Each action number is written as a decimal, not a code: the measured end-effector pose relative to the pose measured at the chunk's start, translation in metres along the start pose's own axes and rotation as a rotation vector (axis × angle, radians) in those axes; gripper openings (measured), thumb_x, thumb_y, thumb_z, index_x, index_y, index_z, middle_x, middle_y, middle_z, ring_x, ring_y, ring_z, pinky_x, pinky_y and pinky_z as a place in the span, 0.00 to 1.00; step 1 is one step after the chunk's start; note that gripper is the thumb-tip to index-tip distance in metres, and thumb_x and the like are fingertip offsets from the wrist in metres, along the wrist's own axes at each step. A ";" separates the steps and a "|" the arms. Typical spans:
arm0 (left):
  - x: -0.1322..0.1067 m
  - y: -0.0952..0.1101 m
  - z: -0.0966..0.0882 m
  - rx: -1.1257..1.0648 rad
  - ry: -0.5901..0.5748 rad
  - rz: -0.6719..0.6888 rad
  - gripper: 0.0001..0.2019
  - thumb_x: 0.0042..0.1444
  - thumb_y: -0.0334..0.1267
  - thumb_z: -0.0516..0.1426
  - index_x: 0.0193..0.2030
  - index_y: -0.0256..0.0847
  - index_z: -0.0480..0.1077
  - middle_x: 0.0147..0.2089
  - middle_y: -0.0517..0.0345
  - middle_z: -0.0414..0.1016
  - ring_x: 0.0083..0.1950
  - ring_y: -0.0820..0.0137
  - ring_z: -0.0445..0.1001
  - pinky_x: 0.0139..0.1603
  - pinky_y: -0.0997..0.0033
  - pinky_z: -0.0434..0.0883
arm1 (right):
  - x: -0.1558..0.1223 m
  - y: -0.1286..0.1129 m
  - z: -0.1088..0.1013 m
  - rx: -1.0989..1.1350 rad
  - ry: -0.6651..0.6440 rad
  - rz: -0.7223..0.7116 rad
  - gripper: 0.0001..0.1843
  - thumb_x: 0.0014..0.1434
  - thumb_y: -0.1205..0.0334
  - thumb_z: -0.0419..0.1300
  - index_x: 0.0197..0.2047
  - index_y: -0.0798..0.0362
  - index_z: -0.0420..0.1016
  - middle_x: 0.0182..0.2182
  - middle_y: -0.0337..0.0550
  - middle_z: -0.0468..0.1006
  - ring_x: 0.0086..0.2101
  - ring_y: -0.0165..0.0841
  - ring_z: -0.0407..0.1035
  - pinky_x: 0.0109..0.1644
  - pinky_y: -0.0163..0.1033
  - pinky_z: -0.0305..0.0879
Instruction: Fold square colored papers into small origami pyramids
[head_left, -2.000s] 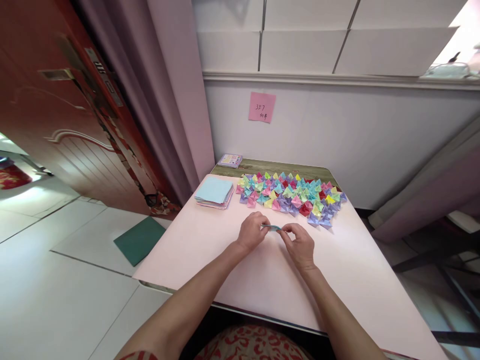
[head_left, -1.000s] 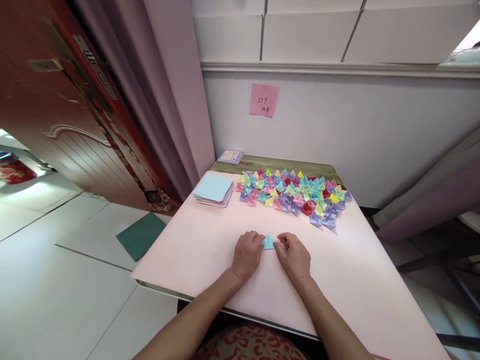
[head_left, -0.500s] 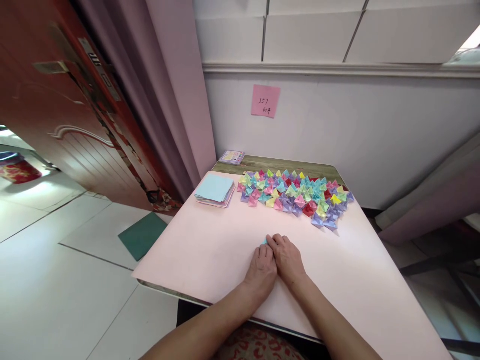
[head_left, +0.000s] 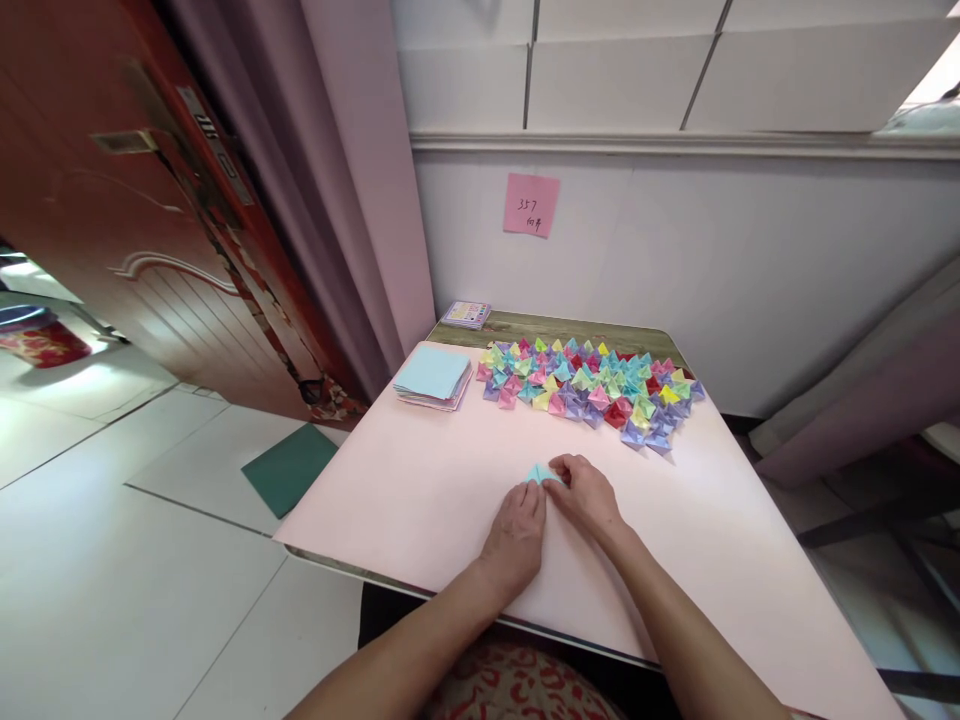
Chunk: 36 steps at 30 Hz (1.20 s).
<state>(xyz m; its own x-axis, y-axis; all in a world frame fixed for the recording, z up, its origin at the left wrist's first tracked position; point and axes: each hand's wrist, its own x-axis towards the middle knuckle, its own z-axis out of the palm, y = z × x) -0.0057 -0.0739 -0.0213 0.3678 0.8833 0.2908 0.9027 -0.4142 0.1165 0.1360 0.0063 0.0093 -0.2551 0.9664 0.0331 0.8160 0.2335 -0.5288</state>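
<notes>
A small light blue folded paper piece lies on the pink table top in front of me. My left hand rests flat beside it, fingertips pressing its near edge. My right hand has its fingers curled and pinches the piece's right side. Farther back lies a spread of several small folded paper shapes in pink, blue, green, yellow, purple and red. A stack of square paper sheets, light blue on top, sits at the back left.
A small printed packet lies at the table's far left corner by the wall. A pink sticky note hangs on the white wall. A green sheet lies on the tiled floor to the left, near a curtain and red door.
The hands came down from holding the blue piece in the air to pressing it on the table, closed together over it, and have now parted slightly so the piece shows again.
</notes>
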 end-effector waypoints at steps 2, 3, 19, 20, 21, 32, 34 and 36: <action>-0.002 -0.002 0.001 -0.052 0.034 -0.007 0.27 0.52 0.22 0.48 0.62 0.25 0.60 0.61 0.34 0.66 0.62 0.53 0.64 0.61 0.50 0.65 | 0.005 -0.005 -0.004 -0.058 -0.032 0.061 0.10 0.55 0.57 0.61 0.40 0.49 0.73 0.36 0.41 0.76 0.35 0.34 0.70 0.35 0.36 0.58; -0.003 -0.002 0.001 -0.067 0.052 -0.011 0.27 0.52 0.22 0.47 0.62 0.25 0.60 0.61 0.35 0.66 0.62 0.53 0.64 0.60 0.49 0.65 | 0.008 -0.009 -0.006 -0.082 -0.060 0.096 0.10 0.54 0.57 0.62 0.39 0.49 0.73 0.36 0.41 0.76 0.35 0.34 0.70 0.34 0.36 0.57; -0.006 -0.014 -0.032 -0.777 0.267 -0.235 0.12 0.59 0.31 0.53 0.48 0.41 0.73 0.52 0.48 0.72 0.55 0.62 0.69 0.58 0.55 0.68 | -0.007 -0.015 -0.013 0.277 -0.044 0.180 0.07 0.47 0.60 0.64 0.22 0.49 0.71 0.20 0.34 0.74 0.24 0.30 0.65 0.26 0.33 0.51; -0.004 -0.015 -0.033 -0.852 0.305 -0.333 0.11 0.58 0.33 0.55 0.47 0.41 0.73 0.50 0.49 0.73 0.53 0.62 0.70 0.56 0.56 0.69 | -0.009 -0.014 -0.013 0.396 -0.027 0.194 0.08 0.47 0.58 0.65 0.22 0.50 0.71 0.19 0.34 0.72 0.23 0.30 0.64 0.25 0.34 0.51; -0.002 -0.016 -0.034 -0.941 0.332 -0.448 0.09 0.57 0.36 0.56 0.44 0.41 0.74 0.47 0.50 0.74 0.49 0.63 0.72 0.52 0.59 0.71 | -0.009 -0.013 -0.013 0.540 -0.009 0.216 0.10 0.46 0.56 0.66 0.22 0.50 0.70 0.18 0.33 0.70 0.21 0.29 0.62 0.25 0.33 0.52; 0.073 0.015 -0.072 -1.698 0.178 -0.798 0.15 0.47 0.46 0.65 0.27 0.34 0.73 0.26 0.58 0.71 0.28 0.74 0.67 0.33 0.73 0.66 | -0.019 -0.026 -0.053 1.273 0.065 0.289 0.19 0.43 0.50 0.72 0.26 0.53 0.69 0.21 0.35 0.70 0.24 0.28 0.62 0.29 0.33 0.58; 0.079 0.016 -0.080 -1.711 0.146 -0.751 0.14 0.47 0.45 0.65 0.26 0.35 0.72 0.24 0.59 0.70 0.27 0.74 0.66 0.33 0.73 0.66 | -0.022 -0.025 -0.064 1.254 0.068 0.283 0.19 0.44 0.50 0.72 0.31 0.53 0.71 0.25 0.37 0.73 0.27 0.29 0.65 0.31 0.34 0.61; 0.083 0.016 -0.087 -1.720 0.105 -0.693 0.13 0.48 0.44 0.65 0.26 0.35 0.72 0.24 0.60 0.70 0.27 0.75 0.66 0.32 0.73 0.65 | -0.023 -0.022 -0.076 1.214 0.077 0.294 0.23 0.45 0.49 0.71 0.40 0.51 0.73 0.33 0.41 0.76 0.31 0.31 0.68 0.34 0.35 0.64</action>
<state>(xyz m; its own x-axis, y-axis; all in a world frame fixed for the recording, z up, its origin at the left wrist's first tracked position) 0.0201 -0.0259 0.0877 0.0044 0.9835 -0.1811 -0.3490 0.1712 0.9213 0.1630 -0.0128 0.0847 -0.0805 0.9783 -0.1907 -0.1783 -0.2024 -0.9629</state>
